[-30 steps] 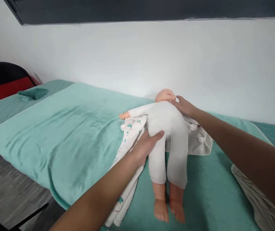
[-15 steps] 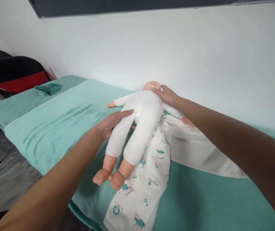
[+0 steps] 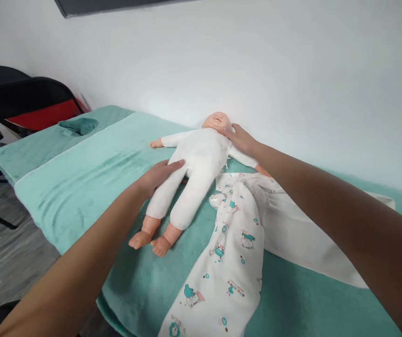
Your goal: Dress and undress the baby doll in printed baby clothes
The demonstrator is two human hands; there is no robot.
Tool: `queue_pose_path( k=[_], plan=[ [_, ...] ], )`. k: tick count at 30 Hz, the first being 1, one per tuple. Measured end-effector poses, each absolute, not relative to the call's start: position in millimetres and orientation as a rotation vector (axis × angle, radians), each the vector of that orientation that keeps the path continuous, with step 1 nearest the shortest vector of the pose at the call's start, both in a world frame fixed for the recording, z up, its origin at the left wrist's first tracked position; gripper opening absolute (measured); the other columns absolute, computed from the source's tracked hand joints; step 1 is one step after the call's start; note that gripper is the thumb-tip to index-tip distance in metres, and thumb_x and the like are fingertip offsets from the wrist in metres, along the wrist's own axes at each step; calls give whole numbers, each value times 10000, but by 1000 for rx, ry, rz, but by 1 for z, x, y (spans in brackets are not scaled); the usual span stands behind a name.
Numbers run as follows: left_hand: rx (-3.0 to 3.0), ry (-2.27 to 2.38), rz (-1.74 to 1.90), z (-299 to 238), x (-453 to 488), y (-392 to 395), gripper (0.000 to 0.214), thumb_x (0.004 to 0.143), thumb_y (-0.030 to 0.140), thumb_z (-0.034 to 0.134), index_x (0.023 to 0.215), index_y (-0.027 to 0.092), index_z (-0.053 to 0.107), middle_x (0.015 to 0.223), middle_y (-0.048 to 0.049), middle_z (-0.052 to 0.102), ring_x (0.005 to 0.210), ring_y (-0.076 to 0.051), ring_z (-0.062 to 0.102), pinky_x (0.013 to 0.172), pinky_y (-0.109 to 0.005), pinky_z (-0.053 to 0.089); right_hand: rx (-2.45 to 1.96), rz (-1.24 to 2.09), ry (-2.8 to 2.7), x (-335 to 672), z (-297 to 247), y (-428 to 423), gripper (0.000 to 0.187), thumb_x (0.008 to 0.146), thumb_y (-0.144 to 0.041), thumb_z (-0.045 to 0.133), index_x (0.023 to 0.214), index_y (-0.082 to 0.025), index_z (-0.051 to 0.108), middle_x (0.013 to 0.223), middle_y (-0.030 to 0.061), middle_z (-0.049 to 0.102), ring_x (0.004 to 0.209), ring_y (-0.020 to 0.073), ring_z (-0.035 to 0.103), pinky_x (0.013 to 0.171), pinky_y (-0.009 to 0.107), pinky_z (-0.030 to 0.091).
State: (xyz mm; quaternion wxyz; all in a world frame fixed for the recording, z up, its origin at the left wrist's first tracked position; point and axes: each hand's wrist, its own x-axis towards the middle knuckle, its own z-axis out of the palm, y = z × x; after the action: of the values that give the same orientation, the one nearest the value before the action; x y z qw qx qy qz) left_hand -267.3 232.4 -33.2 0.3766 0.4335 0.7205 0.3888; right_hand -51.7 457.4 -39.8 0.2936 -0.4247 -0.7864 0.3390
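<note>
A baby doll (image 3: 201, 152) with a white cloth body lies on its back on the teal cover, its head towards the wall and bare feet towards me. My left hand (image 3: 160, 177) is closed around the doll's thigh near the hip, thumb on top and other fingers under it. At the doll's neck and shoulder, my right hand (image 3: 240, 139) grips with the thumb in front; its other fingers are hidden behind. To the right of the doll is a crumpled white baby garment (image 3: 236, 243) printed with teal animals, its upper part close to the doll's side.
The teal cover (image 3: 81, 173) spreads over the bed, which stands against a white wall (image 3: 292, 84). White cloth (image 3: 302, 238) extends right from the printed garment, partly behind my right forearm. A small teal bundle (image 3: 78, 125) lies at the far left, near black folding chairs (image 3: 28, 98).
The doll has moved left with both hands, off the printed garment and onto the teal cover. More of its face and of the garment now shows.
</note>
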Motion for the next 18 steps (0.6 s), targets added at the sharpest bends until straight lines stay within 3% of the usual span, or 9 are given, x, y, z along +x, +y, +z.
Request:
queue_pose_path(
  k=[3, 5, 7, 9, 11, 14, 18],
  plan=[
    [1242, 2119, 1266, -28, -240, 196, 469, 833, 482, 637, 1207, 200, 638, 1264, -92, 673, 1117, -275, 637, 973, -410, 498, -1497, 783, -2093, 0, -54, 453, 616, 1026, -593, 259, 1103, -114, 639, 1113, 202, 724, 974, 255, 688, 933, 399, 497],
    [1338, 2147, 1444, -29, -212, 163, 338, 901, 412, 551, 1182, 247, 640, 1288, -46, 661, 1098, -226, 631, 976, -371, 493, -1628, 732, -2110, 42, -59, 444, 630, 1046, -531, 173, 990, -118, 646, 977, 185, 735, 819, 199, 690, 862, 358, 510],
    [1401, 2006, 1259, -36, -184, 130, 313, 904, 427, 559, 1148, 257, 656, 1183, -35, 696, 974, -205, 656, 896, -350, 515, -1694, 670, -2139, 83, -60, 428, 587, 1025, -538, 232, 848, -168, 653, 820, 140, 718, 746, 223, 670, 839, 409, 519],
    [1466, 1923, 1015, -48, -159, 107, 426, 848, 461, 647, 1209, 236, 631, 1176, -69, 690, 1006, -239, 649, 881, -371, 516, -1731, 611, -2207, 115, -57, 407, 540, 988, -577, 316, 732, -225, 635, 734, 103, 687, 728, 263, 656, 826, 464, 518],
    [1568, 1900, 791, -59, -140, 94, 393, 833, 445, 665, 1143, 204, 650, 1112, -95, 686, 1034, -284, 631, 874, -412, 505, -1725, 570, -2319, 136, -50, 382, 478, 938, -597, 431, 673, -251, 627, 740, 92, 685, 766, 299, 658, 828, 488, 511],
    [1793, 1840, 622, -62, -117, 85, 120, 871, 266, 569, 916, 189, 650, 978, -84, 666, 957, -271, 621, 824, -407, 494, -1617, 545, -2522, 152, -37, 343, 329, 857, -536, 595, 734, -243, 681, 871, 103, 729, 880, 338, 669, 854, 480, 502],
    [2355, 1421, 675, -45, -82, 74, 219, 803, 34, 494, 869, 200, 622, 1024, -60, 641, 1013, -225, 575, 865, -352, 478, -1416, 509, -2690, 159, -13, 286, 300, 865, -449, 584, 1042, -257, 731, 1124, 72, 751, 1026, 318, 668, 897, 420, 487]
  ],
)
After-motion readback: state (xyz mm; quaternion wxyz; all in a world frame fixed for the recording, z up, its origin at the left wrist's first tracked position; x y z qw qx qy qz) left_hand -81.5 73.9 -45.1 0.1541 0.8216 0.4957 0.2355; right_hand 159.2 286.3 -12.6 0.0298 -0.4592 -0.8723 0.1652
